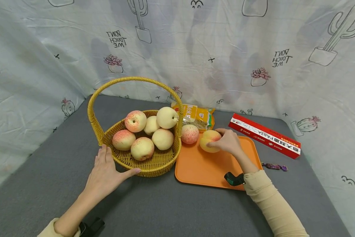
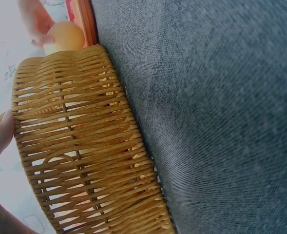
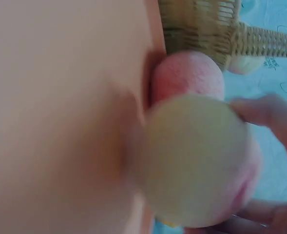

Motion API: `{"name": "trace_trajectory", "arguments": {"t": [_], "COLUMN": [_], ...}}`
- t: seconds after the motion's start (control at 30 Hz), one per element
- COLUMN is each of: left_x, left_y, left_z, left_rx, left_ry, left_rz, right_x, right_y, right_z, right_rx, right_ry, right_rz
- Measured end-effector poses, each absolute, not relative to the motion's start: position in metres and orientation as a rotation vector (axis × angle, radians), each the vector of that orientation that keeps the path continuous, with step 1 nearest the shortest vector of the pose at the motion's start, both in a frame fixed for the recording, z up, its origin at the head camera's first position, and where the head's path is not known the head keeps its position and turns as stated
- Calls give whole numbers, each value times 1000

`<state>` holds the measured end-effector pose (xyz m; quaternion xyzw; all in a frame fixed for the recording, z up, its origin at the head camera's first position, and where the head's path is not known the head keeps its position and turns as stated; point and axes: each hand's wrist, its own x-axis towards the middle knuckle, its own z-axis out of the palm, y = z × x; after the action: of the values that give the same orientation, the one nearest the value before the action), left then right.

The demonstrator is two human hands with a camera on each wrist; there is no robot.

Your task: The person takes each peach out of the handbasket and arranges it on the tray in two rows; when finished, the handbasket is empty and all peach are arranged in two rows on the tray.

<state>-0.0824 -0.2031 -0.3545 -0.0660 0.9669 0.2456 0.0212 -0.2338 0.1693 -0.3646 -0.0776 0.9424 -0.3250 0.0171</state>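
Observation:
A yellow wicker basket [image 1: 153, 164] with a tall handle holds several peaches [image 1: 142, 148]. My left hand [image 1: 106, 171] lies flat against its near left wall, thumb along the base; the basket wall [image 2: 80, 146] fills the left wrist view. To its right lies an orange tray [image 1: 201, 168]. My right hand [image 1: 229, 142] grips a yellow-pink peach [image 1: 208, 140] resting on the tray's far part. Beside it sits a redder peach [image 1: 190, 133], close to the basket. In the right wrist view the held peach [image 3: 197, 156] is blurred, with the redder peach [image 3: 189, 73] behind it.
A yellow snack packet [image 1: 196, 115] lies behind the tray. A long red pasta box [image 1: 263, 135] lies at the right, with a purple wrapped sweet [image 1: 273, 167] near it. All sit on a grey table [image 1: 165, 207] backed by a cactus-print cloth.

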Motion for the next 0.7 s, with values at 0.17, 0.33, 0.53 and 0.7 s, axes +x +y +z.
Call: {"name": "trace_trajectory", "arguments": {"t": [0.17,0.33,0.53,0.7], "left_x": [-82,-82,-83,-83], "left_y": [-203,-203,-202,-202], "left_z": [-354,-354,-354,-353], "left_rx": [-203,-206,-212,-204], "left_ry": [3001,2994,2986,2990], "left_rz": [767,773,755,753], "right_x": [-246,-249,-241,-236], "right_y": [160,147,150,159], "right_z": [-356,-357,-366,-370], "right_rx": [-347,-294,-370,-500], "right_ry": [2901,2907,3032,2980], "right_rz": [-786,-852,-966,-926]}}
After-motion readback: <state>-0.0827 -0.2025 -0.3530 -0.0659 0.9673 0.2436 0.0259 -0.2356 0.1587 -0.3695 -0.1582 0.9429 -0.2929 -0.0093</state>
